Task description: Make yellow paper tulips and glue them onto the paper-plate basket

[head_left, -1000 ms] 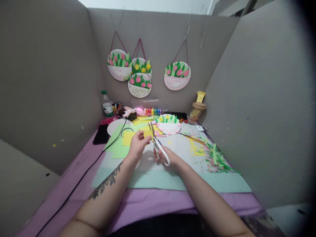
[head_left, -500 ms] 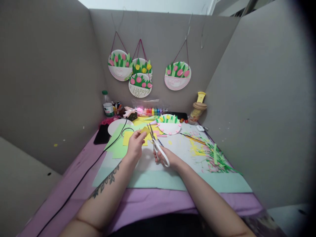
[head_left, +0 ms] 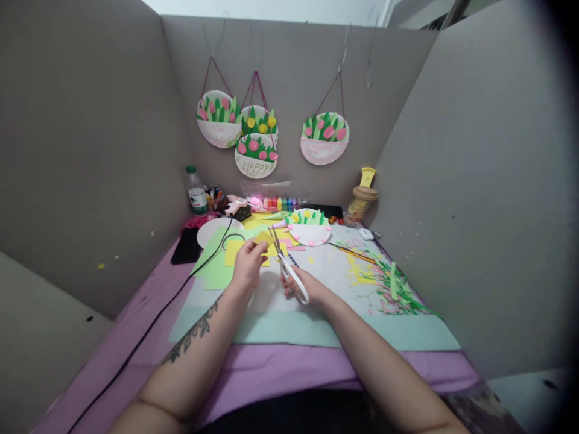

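Between the fingers of my left hand (head_left: pixel 248 259) is a small piece of yellow paper (head_left: pixel 265 239), pinched above the table. My right hand (head_left: pixel 302 284) is wrapped round the white handles of a pair of scissors (head_left: pixel 289 268). Their blades point up and away, slightly parted, right beside the yellow paper's edge. I cannot tell whether the blades touch the paper. Under my left hand lie yellow sheets (head_left: pixel 233 253) and light green sheets (head_left: pixel 212 271). Beyond the scissors sits a half paper plate basket (head_left: pixel 310 234) with green leaves and yellow tulips.
Paper scraps (head_left: pixel 398 289) and pencils (head_left: pixel 357 253) lie to the right. On the left are a black cable (head_left: pixel 167 307), a phone (head_left: pixel 185 246), a white plate (head_left: pixel 210 232) and a bottle (head_left: pixel 196 193). A pink glue gun (head_left: pixel 237 204) rests behind. Finished plate baskets (head_left: pixel 324 147) hang on the grey partition.
Both hands stay almost in place. The scissors and the yellow paper have barely shifted, and the whole view has drifted very slightly.
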The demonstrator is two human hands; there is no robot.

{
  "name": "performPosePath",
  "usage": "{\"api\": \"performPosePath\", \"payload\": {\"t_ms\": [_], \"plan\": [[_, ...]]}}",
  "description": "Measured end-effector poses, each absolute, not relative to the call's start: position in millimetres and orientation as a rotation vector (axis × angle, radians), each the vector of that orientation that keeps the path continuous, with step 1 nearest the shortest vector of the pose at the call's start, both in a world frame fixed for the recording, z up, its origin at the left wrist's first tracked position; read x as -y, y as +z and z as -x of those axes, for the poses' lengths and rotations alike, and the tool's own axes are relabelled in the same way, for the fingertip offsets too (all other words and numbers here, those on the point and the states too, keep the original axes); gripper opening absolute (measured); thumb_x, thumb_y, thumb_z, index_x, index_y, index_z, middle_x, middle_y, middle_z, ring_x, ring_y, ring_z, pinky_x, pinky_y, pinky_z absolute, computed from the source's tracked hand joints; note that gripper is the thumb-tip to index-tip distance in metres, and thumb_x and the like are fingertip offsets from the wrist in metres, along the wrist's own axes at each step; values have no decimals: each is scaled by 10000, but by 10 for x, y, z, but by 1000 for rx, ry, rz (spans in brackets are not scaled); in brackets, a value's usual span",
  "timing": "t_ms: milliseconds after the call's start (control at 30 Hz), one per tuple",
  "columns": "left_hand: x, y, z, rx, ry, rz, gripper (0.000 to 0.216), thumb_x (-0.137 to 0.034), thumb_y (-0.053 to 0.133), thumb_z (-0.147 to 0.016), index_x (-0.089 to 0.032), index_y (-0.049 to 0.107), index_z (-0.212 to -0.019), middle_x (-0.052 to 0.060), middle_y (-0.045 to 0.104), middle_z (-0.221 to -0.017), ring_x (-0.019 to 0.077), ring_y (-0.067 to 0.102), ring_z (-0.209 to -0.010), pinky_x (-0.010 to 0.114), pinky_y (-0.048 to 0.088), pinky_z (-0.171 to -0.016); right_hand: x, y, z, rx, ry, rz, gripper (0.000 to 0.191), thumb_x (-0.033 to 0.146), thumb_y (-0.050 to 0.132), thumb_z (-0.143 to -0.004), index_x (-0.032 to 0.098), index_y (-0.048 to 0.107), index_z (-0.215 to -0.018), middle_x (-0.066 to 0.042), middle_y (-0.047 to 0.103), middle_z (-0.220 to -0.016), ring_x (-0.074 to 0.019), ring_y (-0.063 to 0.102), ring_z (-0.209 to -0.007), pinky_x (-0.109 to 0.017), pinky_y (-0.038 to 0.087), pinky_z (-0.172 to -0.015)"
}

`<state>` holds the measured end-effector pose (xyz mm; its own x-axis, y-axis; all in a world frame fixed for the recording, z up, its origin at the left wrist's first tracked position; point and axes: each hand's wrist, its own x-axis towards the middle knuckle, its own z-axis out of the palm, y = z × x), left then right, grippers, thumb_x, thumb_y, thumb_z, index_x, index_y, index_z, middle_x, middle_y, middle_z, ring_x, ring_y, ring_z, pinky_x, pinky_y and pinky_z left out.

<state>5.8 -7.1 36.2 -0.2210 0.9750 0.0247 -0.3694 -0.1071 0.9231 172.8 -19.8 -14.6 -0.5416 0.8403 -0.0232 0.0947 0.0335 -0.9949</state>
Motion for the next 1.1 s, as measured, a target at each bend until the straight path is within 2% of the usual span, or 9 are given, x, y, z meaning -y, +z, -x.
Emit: {"api": "performPosePath", "payload": {"t_ms": [200, 433, 700, 1100], "plan": [[57, 337, -55, -1085, 1594, -871, 303, -318, 732, -605, -184, 558, -813, -12, 545, -745, 116, 553, -710, 199, 392, -568, 240, -71, -1713, 1688, 1581, 974, 478, 599, 618, -716, 171, 486, -882, -9, 514, -795, -121, 547, -625, -299, 469, -615], [95, 322, -82, -1067, 1537, -934, 277, -356, 727, -617, -172, 591, -774, 10, 587, -742, 124, 561, -685, 209, 393, -554, 246, -50, -1676, 1659, 1578, 991, 419, 533, 646, -712, 174, 488, -857, 1, 518, -768, -112, 542, -598, -272, 450, -577], [98, 294, -99, -1064, 1513, -940, 246, -346, 717, -618, -178, 590, -745, -3, 593, -712, 119, 558, -659, 212, 393, -544, 219, -112, -1693, 1686, 1529, 988, 444, 558, 624, -724, 172, 501, -905, -21, 538, -806, -127, 563, -620, -271, 468, -555], [112, 321, -109, -1068, 1486, -932, 234, -331, 715, -622, -174, 591, -743, 1, 604, -716, 121, 566, -657, 214, 395, -547, 187, -172, -1697, 1664, 1555, 988, 463, 586, 621, -716, 172, 489, -877, -6, 524, -772, -117, 554, -587, -252, 463, -506]]}}
